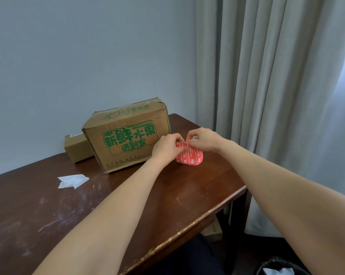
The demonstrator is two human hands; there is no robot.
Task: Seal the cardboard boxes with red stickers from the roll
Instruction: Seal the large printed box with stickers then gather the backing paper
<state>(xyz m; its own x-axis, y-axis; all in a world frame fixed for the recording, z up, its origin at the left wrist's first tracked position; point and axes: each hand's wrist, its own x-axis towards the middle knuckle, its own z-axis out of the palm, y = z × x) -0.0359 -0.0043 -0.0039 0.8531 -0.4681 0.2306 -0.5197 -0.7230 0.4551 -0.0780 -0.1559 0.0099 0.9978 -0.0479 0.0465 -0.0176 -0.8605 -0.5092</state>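
Red sticker roll: low over table, just right of large cardboard box. Left hand, right hand both pinch top edge. Advice: steady roll, lift one corner, peel slowly, avoid creasing.

I count two boxes, the big box and the small box to its left; one roll; two hands, left hand and right hand; one table; one bin near right.
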